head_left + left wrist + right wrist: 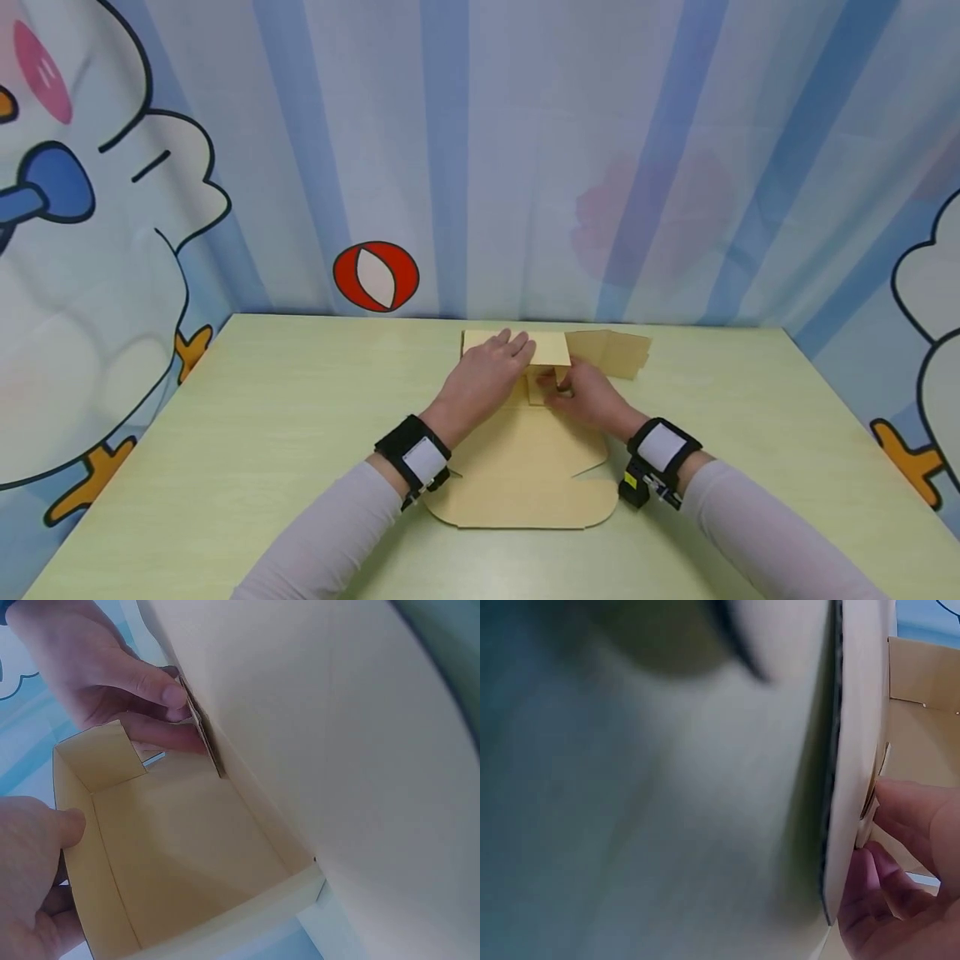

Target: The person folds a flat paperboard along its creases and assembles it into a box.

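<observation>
A partly folded tan cardboard box (pixel 553 346) stands toward the back of the table, with its wide flat panel (pixel 525 504) spread toward me. My left hand (pixel 489 377) holds the box's far wall (pixel 112 889); in the left wrist view the thumb lies inside the wall and the other fingers outside. My right hand (pixel 592 396) is at the box's right end, pinching a small flap (pixel 201 727) between thumb and fingers, beside the wide panel. The right wrist view shows the right hand (pixel 907 862) at the panel's edge; part of its grip is hidden.
An unfolded side flap (pixel 611 354) sticks out to the right of the box. The pale green table (pixel 300 433) extends on both sides. Behind it hangs a striped blue curtain (pixel 495 167) with cartoon prints.
</observation>
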Action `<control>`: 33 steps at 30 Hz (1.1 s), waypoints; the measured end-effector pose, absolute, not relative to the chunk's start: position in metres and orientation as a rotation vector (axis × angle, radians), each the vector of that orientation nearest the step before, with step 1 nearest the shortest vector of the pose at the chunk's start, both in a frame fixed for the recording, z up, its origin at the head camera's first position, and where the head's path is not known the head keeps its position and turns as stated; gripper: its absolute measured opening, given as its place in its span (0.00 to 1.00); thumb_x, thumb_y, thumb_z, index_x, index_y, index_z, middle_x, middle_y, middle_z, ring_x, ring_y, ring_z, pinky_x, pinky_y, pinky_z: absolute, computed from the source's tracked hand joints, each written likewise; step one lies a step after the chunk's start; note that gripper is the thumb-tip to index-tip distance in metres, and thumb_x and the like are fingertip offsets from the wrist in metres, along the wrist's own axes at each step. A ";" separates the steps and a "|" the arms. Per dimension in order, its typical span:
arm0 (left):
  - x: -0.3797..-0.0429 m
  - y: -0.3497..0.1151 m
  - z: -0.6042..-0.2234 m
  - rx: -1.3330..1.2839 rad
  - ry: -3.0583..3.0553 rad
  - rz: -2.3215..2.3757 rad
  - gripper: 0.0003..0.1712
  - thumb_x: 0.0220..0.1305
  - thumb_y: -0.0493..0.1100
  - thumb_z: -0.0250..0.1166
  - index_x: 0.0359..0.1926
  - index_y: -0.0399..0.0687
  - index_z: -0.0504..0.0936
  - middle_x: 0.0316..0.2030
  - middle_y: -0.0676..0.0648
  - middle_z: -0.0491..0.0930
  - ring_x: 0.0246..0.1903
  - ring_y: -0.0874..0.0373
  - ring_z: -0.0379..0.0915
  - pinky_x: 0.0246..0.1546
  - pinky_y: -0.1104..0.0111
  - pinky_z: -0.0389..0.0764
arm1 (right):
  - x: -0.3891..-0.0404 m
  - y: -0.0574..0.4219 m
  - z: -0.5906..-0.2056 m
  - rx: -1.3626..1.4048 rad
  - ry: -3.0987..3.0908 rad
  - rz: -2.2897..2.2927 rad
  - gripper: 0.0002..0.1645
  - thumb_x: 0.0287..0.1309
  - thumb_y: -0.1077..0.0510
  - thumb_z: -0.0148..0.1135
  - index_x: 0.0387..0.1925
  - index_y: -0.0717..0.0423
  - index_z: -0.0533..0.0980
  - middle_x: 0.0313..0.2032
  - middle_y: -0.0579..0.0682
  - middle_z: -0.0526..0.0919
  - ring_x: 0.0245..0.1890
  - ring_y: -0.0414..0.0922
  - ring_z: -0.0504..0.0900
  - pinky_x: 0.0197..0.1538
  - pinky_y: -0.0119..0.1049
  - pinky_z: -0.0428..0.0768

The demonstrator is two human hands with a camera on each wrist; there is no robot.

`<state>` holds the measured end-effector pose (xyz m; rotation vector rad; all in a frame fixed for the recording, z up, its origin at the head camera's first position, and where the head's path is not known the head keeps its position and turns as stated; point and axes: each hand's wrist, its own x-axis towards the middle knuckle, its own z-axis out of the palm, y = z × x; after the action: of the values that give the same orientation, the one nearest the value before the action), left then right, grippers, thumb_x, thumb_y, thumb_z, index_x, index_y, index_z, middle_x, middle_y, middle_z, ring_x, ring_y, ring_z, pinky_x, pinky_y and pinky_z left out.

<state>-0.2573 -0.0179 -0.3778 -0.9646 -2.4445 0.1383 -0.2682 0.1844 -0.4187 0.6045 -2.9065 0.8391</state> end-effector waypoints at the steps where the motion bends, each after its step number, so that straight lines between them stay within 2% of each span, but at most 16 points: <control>1: -0.257 -0.018 -0.378 -0.965 -2.442 0.142 0.20 0.70 0.34 0.58 0.62 0.46 0.77 0.61 0.47 0.80 0.59 0.50 0.78 0.48 0.63 0.85 | -0.268 0.184 -0.420 0.608 -2.903 0.830 0.10 0.54 0.63 0.71 0.25 0.69 0.83 0.49 0.66 0.81 0.47 0.56 0.81 0.51 0.49 0.81; 2: -0.257 -0.018 -0.378 -0.964 -2.441 0.146 0.21 0.70 0.34 0.58 0.62 0.46 0.77 0.61 0.47 0.80 0.60 0.50 0.78 0.48 0.64 0.85 | -0.269 0.185 -0.421 0.615 -2.900 0.816 0.11 0.53 0.63 0.71 0.23 0.69 0.81 0.47 0.66 0.81 0.43 0.54 0.80 0.47 0.47 0.81; 5: -0.257 -0.019 -0.378 -0.965 -2.437 0.154 0.20 0.70 0.34 0.58 0.62 0.46 0.77 0.61 0.47 0.80 0.59 0.50 0.78 0.49 0.64 0.85 | -0.269 0.184 -0.422 0.614 -2.901 0.804 0.11 0.53 0.63 0.72 0.32 0.71 0.81 0.46 0.65 0.80 0.36 0.49 0.78 0.40 0.40 0.78; 9: -0.256 -0.019 -0.379 -0.968 -2.446 0.139 0.20 0.71 0.34 0.57 0.62 0.46 0.77 0.61 0.46 0.79 0.60 0.50 0.78 0.49 0.63 0.85 | -0.267 0.183 -0.422 0.574 -2.922 0.843 0.27 0.54 0.63 0.71 0.55 0.69 0.75 0.50 0.64 0.80 0.33 0.47 0.77 0.35 0.34 0.77; 16: -0.257 -0.018 -0.378 -0.969 -2.454 0.130 0.20 0.71 0.33 0.57 0.62 0.46 0.77 0.62 0.47 0.79 0.60 0.50 0.78 0.48 0.63 0.86 | -0.268 0.186 -0.421 0.544 -2.927 0.954 0.22 0.54 0.64 0.71 0.50 0.68 0.80 0.49 0.64 0.80 0.34 0.47 0.79 0.35 0.34 0.78; 22: -0.258 -0.016 -0.378 -0.972 -2.457 0.120 0.20 0.71 0.33 0.56 0.62 0.46 0.77 0.62 0.47 0.79 0.60 0.51 0.78 0.48 0.63 0.86 | -0.271 0.193 -0.423 0.509 -2.944 1.103 0.18 0.54 0.62 0.71 0.47 0.64 0.83 0.49 0.60 0.85 0.34 0.45 0.76 0.35 0.30 0.72; 27: -0.257 -0.016 -0.377 -0.969 -2.470 0.094 0.20 0.71 0.33 0.56 0.62 0.46 0.77 0.62 0.47 0.79 0.60 0.50 0.78 0.49 0.62 0.85 | -0.270 0.201 -0.424 0.360 -2.957 1.294 0.13 0.56 0.59 0.71 0.42 0.62 0.85 0.49 0.58 0.85 0.41 0.46 0.80 0.37 0.30 0.76; 33: -0.256 -0.016 -0.376 -0.965 -2.489 0.085 0.20 0.73 0.34 0.55 0.63 0.46 0.77 0.62 0.46 0.78 0.61 0.49 0.77 0.50 0.61 0.85 | -0.268 0.210 -0.424 0.288 -2.938 1.411 0.12 0.58 0.58 0.69 0.42 0.61 0.84 0.43 0.58 0.85 0.38 0.45 0.81 0.34 0.31 0.79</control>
<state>-0.2557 -0.0160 -0.3764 -0.9653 -2.4888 0.0848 -0.2684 0.2104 -0.4244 0.2878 -2.9375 1.4109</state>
